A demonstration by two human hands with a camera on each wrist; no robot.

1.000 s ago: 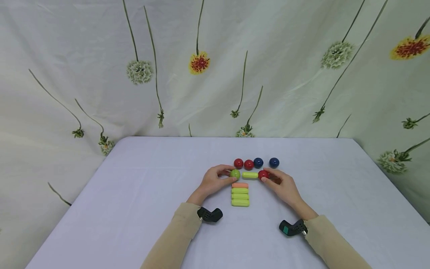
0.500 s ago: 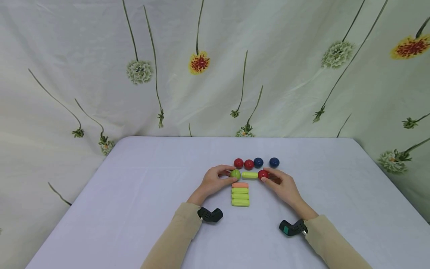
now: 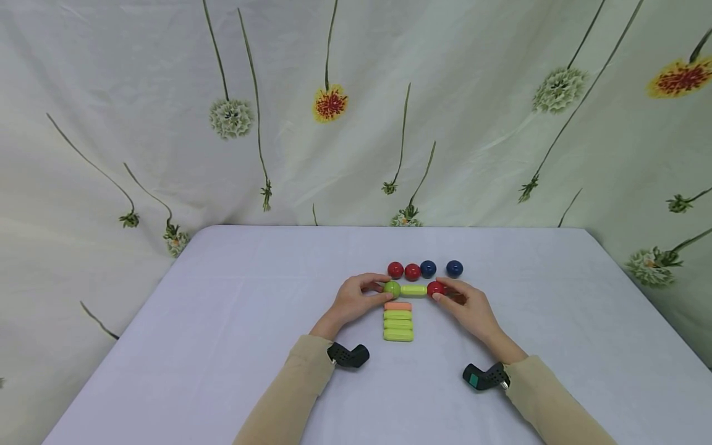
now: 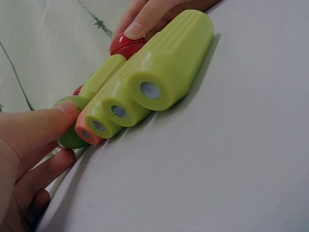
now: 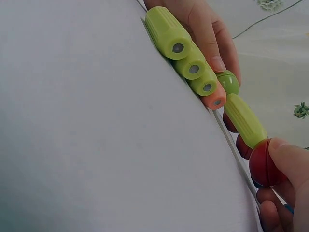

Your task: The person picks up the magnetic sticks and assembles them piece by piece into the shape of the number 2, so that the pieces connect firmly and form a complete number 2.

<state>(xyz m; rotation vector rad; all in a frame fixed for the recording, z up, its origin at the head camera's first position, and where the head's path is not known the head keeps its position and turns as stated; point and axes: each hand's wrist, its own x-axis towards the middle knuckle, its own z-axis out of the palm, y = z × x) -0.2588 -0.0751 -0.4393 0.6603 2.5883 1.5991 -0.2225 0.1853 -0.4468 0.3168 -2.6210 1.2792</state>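
My left hand [image 3: 356,298] pinches a green ball [image 3: 392,289] between thumb and fingers. The ball meets the left end of a yellow-green rod [image 3: 413,290]. At the rod's right end sits a red ball [image 3: 436,290], which my right hand [image 3: 468,309] pinches with thumb and fingers. In the right wrist view the green ball [image 5: 229,82], rod [image 5: 245,121] and red ball [image 5: 264,163] form one line. Just nearer to me, an orange rod [image 3: 397,306] lies beside several yellow-green rods [image 3: 397,325], whose ends show grey metal discs in both wrist views.
Behind the hands, two red balls [image 3: 403,271] and a blue ball [image 3: 428,269] stand in a row, with another blue ball [image 3: 454,269] slightly apart to the right. A white cloth covers the table [image 3: 222,309]. A flower-printed curtain [image 3: 289,123] hangs behind it.
The green ball has shifted slightly right with my left fingers, closing the gap to the rod, and now touches its end. My right hand and the red ball have stayed put.
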